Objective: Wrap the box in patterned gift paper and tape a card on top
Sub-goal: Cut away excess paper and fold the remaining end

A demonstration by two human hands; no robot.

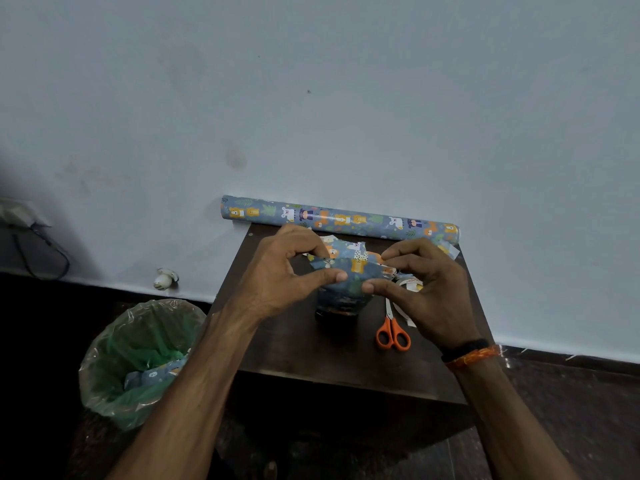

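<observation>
Patterned paper (353, 268) pinched between left hand (280, 271), right hand (429, 289) (box probably underneath).

green-lined bin (138, 362), perhaps wall socket (15, 213)

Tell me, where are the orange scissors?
The scissors lie on the dark table's right side, just under the right hand, near the tape roll.

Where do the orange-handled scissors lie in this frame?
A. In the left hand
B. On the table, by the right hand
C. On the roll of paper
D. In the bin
B: the scissors lie flat on the table, just beside the right hand.
</observation>
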